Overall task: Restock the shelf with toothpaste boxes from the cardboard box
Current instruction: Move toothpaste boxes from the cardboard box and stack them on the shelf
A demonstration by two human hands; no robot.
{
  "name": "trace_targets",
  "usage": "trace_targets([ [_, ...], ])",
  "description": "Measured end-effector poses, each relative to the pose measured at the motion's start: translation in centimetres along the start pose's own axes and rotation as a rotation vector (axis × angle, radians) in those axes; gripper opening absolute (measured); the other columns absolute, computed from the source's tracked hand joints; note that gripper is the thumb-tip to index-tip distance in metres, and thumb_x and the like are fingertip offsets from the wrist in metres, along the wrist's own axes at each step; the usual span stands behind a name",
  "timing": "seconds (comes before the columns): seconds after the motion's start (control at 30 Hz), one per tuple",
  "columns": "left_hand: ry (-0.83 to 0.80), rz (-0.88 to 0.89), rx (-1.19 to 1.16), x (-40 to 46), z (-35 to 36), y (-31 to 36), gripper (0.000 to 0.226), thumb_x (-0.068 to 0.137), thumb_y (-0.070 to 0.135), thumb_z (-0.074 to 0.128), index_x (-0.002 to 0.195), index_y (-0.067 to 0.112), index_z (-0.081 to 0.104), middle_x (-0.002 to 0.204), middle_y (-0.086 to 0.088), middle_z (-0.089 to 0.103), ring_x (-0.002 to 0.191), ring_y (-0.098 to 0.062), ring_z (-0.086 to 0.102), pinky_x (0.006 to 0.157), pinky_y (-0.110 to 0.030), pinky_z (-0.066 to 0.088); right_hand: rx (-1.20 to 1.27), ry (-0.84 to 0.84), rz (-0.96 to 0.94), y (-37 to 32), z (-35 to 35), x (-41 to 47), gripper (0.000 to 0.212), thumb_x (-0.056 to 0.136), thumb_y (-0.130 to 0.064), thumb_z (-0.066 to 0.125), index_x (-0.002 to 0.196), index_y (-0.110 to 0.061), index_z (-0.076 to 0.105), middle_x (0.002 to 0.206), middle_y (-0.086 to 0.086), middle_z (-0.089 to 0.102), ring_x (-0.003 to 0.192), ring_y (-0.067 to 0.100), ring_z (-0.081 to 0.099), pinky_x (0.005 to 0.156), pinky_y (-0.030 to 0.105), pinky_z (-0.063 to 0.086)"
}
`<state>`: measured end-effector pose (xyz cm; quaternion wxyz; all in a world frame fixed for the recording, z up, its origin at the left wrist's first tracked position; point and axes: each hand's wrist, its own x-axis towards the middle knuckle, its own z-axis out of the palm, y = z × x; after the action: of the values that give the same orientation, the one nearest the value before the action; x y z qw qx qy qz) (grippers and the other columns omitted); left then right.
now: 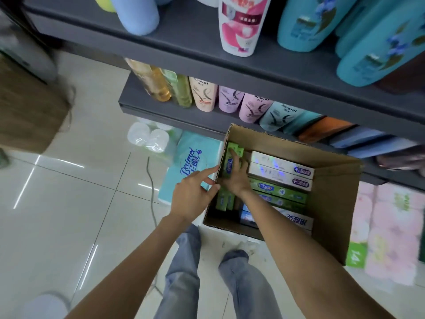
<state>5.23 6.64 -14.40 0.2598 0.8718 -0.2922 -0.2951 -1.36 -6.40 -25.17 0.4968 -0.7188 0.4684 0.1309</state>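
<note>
An open cardboard box (331, 192) stands on the floor against the shelving, holding several toothpaste boxes, white ones (280, 168) at the back and green ones (279, 191) in the middle. My right hand (236, 178) reaches inside at the box's left side and grips a green toothpaste box (230, 161) standing on end. My left hand (194, 195) holds the box's left wall, thumb over its corrugated edge, forefinger stretched along it.
Grey shelves (207, 65) above carry shampoo and lotion bottles (241, 26). Tissue packs (190, 166) and rolls (147, 137) lie on the floor left of the box, pink paper packs (391, 233) to its right. My legs (184, 272) stand on pale tiles.
</note>
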Motion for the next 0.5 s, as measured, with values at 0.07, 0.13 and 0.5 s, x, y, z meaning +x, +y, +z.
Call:
trace_targets([
  [0.07, 0.007, -0.01, 0.01, 0.04, 0.06, 0.11, 0.039, 0.084, 0.03, 0.065, 0.12, 0.042, 0.058, 0.091, 0.015, 0.068, 0.071, -0.011, 0.067, 0.075, -0.028, 0.049, 0.06, 0.082, 0.049, 0.04, 0.15, 0.04, 0.1, 0.077, -0.013, 0.073, 0.148, -0.034, 0.005, 0.152, 0.016, 0.005, 0.131, 0.039, 0.038, 0.102, 0.041, 0.041],
  [0.13, 0.007, -0.013, 0.016, 0.09, 0.1, 0.22, 0.038, 0.084, 0.03, 0.065, 0.12, 0.041, 0.058, 0.09, 0.014, 0.068, 0.07, -0.01, 0.067, 0.074, -0.027, 0.048, 0.124, 0.163, 0.071, 0.25, 0.18, -0.01, 0.095, 0.08, -0.005, 0.066, 0.148, -0.029, 0.005, 0.149, 0.017, 0.014, 0.126, 0.041, 0.043, 0.098, 0.041, 0.044],
  [0.5, 0.027, 0.034, 0.005, -0.12, 0.37, 0.04, 0.038, 0.085, 0.029, 0.066, 0.121, 0.036, 0.059, 0.095, 0.011, 0.068, 0.067, -0.012, 0.067, 0.07, -0.029, 0.053, 0.09, 0.107, 0.183, 0.65, 1.03, 0.74, 0.11, 0.08, -0.027, 0.072, 0.148, -0.029, -0.015, 0.134, 0.021, 0.05, 0.116, 0.037, 0.055, 0.095, 0.038, 0.044],
])
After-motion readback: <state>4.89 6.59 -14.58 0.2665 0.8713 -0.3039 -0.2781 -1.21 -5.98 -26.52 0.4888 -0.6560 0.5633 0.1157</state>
